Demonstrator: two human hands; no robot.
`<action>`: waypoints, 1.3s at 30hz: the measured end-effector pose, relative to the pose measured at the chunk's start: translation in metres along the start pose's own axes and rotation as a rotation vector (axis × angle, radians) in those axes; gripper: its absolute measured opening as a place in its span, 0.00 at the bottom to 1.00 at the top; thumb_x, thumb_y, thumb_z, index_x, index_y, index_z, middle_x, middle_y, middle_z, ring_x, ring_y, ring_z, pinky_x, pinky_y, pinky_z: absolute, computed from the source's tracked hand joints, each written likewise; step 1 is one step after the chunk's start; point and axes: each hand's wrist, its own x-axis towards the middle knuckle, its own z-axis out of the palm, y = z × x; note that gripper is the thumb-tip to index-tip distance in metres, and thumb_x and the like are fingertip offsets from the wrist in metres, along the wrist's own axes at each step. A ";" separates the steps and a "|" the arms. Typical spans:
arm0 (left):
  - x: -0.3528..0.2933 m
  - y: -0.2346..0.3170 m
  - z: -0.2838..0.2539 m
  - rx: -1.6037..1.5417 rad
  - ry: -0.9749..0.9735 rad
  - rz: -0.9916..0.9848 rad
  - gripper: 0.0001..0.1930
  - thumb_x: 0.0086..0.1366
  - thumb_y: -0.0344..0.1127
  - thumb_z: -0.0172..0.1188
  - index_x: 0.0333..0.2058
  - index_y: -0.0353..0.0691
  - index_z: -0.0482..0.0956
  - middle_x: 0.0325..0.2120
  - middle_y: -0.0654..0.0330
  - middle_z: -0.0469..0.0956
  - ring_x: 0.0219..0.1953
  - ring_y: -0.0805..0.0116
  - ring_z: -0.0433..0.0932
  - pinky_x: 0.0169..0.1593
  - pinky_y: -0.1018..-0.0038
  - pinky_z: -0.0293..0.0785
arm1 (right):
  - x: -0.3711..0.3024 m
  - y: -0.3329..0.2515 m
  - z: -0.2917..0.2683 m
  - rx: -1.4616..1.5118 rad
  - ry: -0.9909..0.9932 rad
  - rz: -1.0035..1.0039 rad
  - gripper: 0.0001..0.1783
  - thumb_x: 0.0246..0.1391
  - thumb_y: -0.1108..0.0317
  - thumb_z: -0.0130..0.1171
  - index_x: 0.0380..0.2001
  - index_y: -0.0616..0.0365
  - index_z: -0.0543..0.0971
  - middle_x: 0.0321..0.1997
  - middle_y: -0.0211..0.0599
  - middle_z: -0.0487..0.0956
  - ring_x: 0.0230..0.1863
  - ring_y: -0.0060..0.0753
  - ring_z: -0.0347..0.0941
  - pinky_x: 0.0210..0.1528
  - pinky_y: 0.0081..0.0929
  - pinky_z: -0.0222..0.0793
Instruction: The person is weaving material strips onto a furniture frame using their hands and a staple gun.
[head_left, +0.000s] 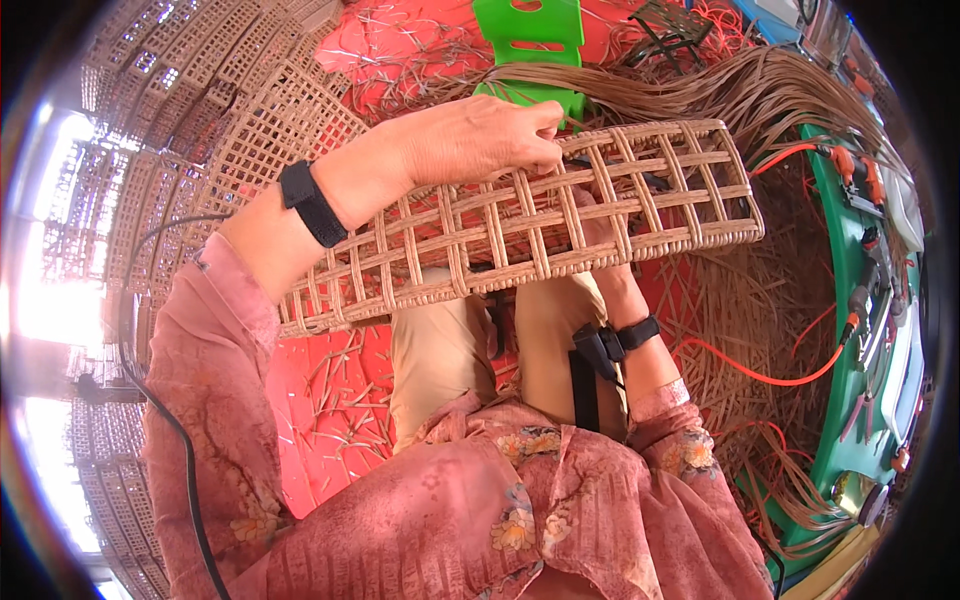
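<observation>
A long, narrow basket [535, 225] woven from brown rattan-like strips slants above my lap, its open lattice side facing up. Over its far rim lies my left hand [490, 138], with bent fingers closed at the edge near the middle. Whether a loose strand is pinched there too is hidden. My right hand [600, 215] reaches up behind the near lattice wall and shows only in part through the gaps. Its fingers are mostly covered by the weave, so their grip cannot be made out.
Stacked woven baskets [180, 90] fill the left side. A bright green plastic chair [530, 45] stands ahead, beside a thick bundle of brown strips [720, 85]. On the right, a green table [835, 420] bears hand tools and an orange hose [770, 378]. Strip scraps litter the red floor.
</observation>
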 end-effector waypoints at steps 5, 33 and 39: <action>-0.012 -0.001 0.018 -0.121 0.210 -0.093 0.07 0.60 0.29 0.59 0.38 0.41 0.75 0.38 0.56 0.69 0.35 0.54 0.78 0.39 0.63 0.77 | 0.010 0.007 0.001 -0.388 -0.030 -0.091 0.09 0.60 0.65 0.61 0.34 0.62 0.79 0.30 0.26 0.76 0.32 0.18 0.68 0.34 0.21 0.67; -0.002 -0.011 0.036 -0.143 0.356 -0.209 0.13 0.59 0.30 0.61 0.38 0.38 0.66 0.33 0.54 0.69 0.34 0.50 0.77 0.34 0.60 0.75 | 0.015 0.021 0.022 -0.103 -0.074 0.025 0.16 0.55 0.67 0.67 0.41 0.60 0.74 0.39 0.32 0.78 0.39 0.20 0.73 0.41 0.23 0.73; -0.007 -0.008 0.037 -0.245 0.361 -0.275 0.10 0.59 0.30 0.62 0.35 0.38 0.69 0.32 0.56 0.69 0.33 0.53 0.76 0.35 0.63 0.75 | 0.004 0.014 0.046 0.085 -0.050 -0.088 0.14 0.57 0.66 0.65 0.42 0.62 0.75 0.35 0.29 0.77 0.37 0.21 0.74 0.39 0.22 0.73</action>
